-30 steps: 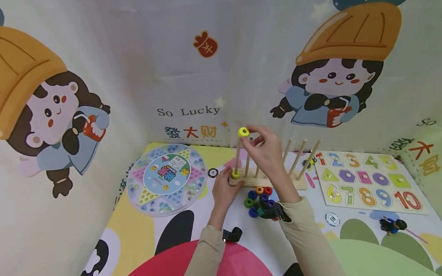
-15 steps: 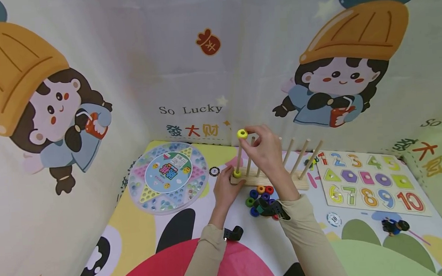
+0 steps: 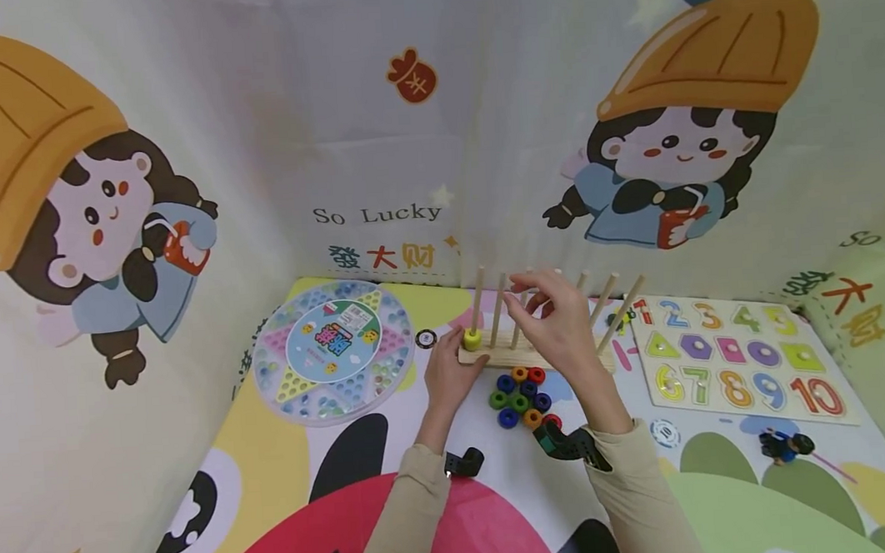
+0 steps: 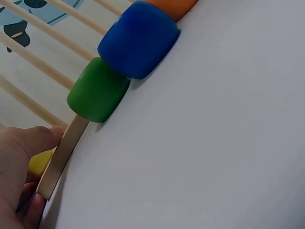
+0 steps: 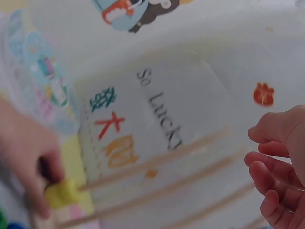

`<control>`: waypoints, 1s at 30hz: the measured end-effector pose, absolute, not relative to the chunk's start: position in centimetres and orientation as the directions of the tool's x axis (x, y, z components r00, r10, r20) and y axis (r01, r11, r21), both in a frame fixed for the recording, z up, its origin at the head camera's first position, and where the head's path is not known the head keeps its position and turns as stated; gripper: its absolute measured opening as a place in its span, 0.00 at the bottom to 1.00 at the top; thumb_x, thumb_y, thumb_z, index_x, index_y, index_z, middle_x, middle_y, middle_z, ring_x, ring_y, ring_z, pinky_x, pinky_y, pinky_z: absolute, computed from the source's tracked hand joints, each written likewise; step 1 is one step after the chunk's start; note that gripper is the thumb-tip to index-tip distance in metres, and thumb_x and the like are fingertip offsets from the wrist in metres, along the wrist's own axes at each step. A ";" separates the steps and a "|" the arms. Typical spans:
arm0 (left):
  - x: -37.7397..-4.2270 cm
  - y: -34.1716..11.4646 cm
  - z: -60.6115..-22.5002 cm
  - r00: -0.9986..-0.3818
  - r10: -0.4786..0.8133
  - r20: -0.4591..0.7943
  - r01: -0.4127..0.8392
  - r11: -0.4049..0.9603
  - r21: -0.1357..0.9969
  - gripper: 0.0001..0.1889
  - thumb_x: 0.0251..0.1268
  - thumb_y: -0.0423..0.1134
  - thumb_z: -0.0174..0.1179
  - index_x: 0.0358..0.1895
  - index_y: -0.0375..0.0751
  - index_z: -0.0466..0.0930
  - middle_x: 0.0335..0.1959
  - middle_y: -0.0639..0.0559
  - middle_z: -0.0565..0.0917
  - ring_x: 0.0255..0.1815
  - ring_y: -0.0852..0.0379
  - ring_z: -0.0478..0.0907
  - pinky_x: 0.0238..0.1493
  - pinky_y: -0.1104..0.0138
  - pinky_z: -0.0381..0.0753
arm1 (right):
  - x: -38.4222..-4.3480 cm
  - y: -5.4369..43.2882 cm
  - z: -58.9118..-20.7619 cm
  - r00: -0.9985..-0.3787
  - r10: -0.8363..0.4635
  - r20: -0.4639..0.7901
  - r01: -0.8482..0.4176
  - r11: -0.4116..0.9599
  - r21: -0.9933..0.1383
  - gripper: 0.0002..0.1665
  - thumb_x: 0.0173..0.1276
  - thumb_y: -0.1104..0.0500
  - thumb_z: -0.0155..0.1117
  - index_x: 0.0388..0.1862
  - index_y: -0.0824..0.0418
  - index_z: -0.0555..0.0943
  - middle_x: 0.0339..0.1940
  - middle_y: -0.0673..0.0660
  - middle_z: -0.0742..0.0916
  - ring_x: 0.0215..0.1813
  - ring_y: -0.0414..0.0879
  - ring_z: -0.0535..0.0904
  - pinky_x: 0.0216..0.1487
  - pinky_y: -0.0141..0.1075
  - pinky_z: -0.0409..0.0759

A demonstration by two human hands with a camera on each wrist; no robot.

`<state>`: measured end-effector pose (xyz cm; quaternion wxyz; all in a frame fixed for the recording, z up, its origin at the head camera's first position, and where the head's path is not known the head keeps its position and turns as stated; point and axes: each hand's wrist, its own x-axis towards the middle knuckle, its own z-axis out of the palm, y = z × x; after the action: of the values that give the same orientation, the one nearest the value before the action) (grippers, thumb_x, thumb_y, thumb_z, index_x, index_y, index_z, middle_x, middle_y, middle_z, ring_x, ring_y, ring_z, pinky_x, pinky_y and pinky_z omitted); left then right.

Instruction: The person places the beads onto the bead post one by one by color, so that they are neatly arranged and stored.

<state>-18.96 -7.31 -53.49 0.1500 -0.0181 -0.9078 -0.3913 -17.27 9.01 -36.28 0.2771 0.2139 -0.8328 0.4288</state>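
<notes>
A wooden peg stand (image 3: 502, 355) with a row of upright rods stands on the table. My left hand (image 3: 450, 376) grips its left end, thumb along the front of the base (image 4: 63, 155) and fingers at the end. Yellow beads (image 3: 472, 338) sit stacked at the foot of the leftmost rod. My right hand (image 3: 558, 325) hovers in front of the middle rods, thumb and index finger parted, with nothing between them. In the right wrist view its loosely bent fingers (image 5: 271, 167) are beside the rods. Several loose beads (image 3: 520, 402), blue, green, orange and red, lie in front of the base.
A round game board (image 3: 334, 349) lies to the left, with a black-and-white chip (image 3: 426, 338) between it and the stand. On the right are a number puzzle board (image 3: 740, 361), a white-and-blue chip (image 3: 664, 433) and a small dark figure (image 3: 785, 446). A printed curtain hangs behind.
My right hand has let go of a yellow bead at the leftmost rod's top and moved right and slightly down. That bead is now at the rod's foot. My left hand keeps its grip.
</notes>
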 end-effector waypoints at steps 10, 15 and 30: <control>-18.8 -7.2 -53.5 -0.947 -0.090 0.308 0.165 0.686 0.709 0.35 0.54 0.48 0.74 0.63 0.32 0.76 0.63 0.44 0.78 0.59 0.46 0.77 0.55 0.54 0.80 | -15.0 14.1 -42.9 -0.909 -0.076 0.409 -0.370 0.595 -0.713 0.12 0.61 0.65 0.72 0.44 0.65 0.86 0.38 0.59 0.87 0.29 0.47 0.80 0.29 0.29 0.79; -18.9 -7.1 -53.6 -0.942 -0.094 0.323 0.176 0.680 0.712 0.35 0.53 0.48 0.75 0.62 0.32 0.77 0.62 0.44 0.78 0.58 0.46 0.77 0.54 0.54 0.80 | -14.3 16.0 -46.2 -0.954 -0.103 0.281 -0.284 0.604 -0.745 0.14 0.62 0.67 0.71 0.46 0.67 0.85 0.40 0.61 0.87 0.32 0.48 0.81 0.31 0.28 0.80; -19.0 -7.1 -53.6 -0.949 -0.092 0.303 0.159 0.690 0.706 0.35 0.54 0.49 0.74 0.63 0.33 0.77 0.63 0.44 0.78 0.58 0.46 0.77 0.54 0.54 0.80 | -14.9 15.8 -49.7 -0.964 -0.177 0.201 -0.267 0.600 -0.754 0.12 0.59 0.69 0.72 0.43 0.64 0.87 0.39 0.57 0.86 0.33 0.45 0.80 0.32 0.32 0.78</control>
<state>-18.97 -7.11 -53.63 0.1593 -0.0185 -0.9053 -0.3933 -14.88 15.78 -49.70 0.0525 0.1243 -0.8929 0.4295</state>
